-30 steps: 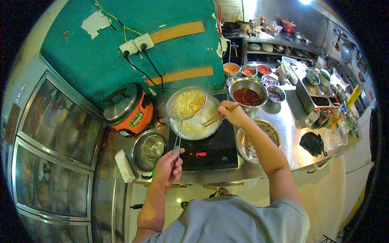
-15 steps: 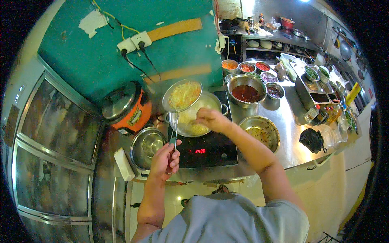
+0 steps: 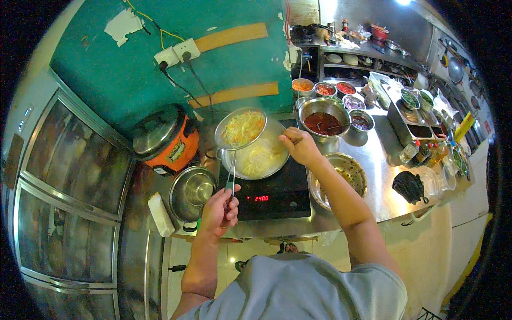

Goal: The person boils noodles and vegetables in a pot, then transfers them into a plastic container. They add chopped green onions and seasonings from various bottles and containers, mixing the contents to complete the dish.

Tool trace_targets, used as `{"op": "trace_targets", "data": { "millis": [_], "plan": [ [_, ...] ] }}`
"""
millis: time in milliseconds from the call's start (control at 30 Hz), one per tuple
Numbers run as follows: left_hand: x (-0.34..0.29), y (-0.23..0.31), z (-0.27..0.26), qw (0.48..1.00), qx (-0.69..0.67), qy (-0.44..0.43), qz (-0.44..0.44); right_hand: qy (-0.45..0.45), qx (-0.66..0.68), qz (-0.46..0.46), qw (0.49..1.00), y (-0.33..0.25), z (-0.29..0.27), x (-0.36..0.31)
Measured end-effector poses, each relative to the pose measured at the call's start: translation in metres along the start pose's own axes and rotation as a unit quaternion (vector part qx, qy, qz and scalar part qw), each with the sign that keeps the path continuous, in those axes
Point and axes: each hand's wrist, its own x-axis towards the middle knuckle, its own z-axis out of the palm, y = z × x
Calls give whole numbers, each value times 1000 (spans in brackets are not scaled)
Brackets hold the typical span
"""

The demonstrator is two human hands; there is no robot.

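My left hand (image 3: 220, 211) is closed round the handle of a strainer (image 3: 233, 169). Its bowl, filled with pale and orange shredded vegetables (image 3: 243, 128), hangs tilted above the far left of a steel pot (image 3: 265, 175). Cloudy liquid and pale shreds (image 3: 260, 159) show in the pot, which stands on a black induction cooker (image 3: 274, 198). Over the pot's right side, my right hand (image 3: 300, 147) grips thin wooden sticks, apparently chopsticks (image 3: 279, 145), that reach toward the liquid. Their tips are blurred and hard to make out.
A steel bowl of red sauce (image 3: 323, 124) and a stained bowl (image 3: 353, 164) sit right of the cooker. An orange rice cooker (image 3: 169, 145) and a steel basin (image 3: 184, 200) are on the left. Small bowls, bottles (image 3: 409, 152) and a black bag (image 3: 409, 185) occupy the counter's right.
My right hand has shifted right and slightly up, from over the pot's middle to its right side. The strainer stays nearly in place in my left hand.
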Motion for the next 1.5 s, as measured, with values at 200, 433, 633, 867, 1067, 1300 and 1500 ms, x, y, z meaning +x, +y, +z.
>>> {"op": "trace_targets", "data": {
  "millis": [200, 433, 633, 867, 1067, 1300, 1500],
  "plan": [
    [10, -14, 4, 999, 31, 9, -18, -15, 59, 1, 998, -30, 3, -14],
    [27, -51, 4, 996, 70, 38, -34, 182, 161, 32, 969, -27, -32, -43],
    [31, -73, -2, 998, 48, 10, -24, 353, 261, 243, 865, -2, -23, -85],
    [33, -73, -1, 998, 45, 19, -38, 369, 348, 304, 807, 5, -26, -107],
    [40, -70, -21, 998, 12, -39, -56, 349, 331, 255, 839, -16, -42, -133],
    [49, -66, -57, 986, -2, -134, -97, 337, 209, 218, 892, -111, -109, -196],
    [36, -48, -82, 972, 68, -191, -115, -12, -23, 330, 944, -155, 8, -222]
  ]
}}
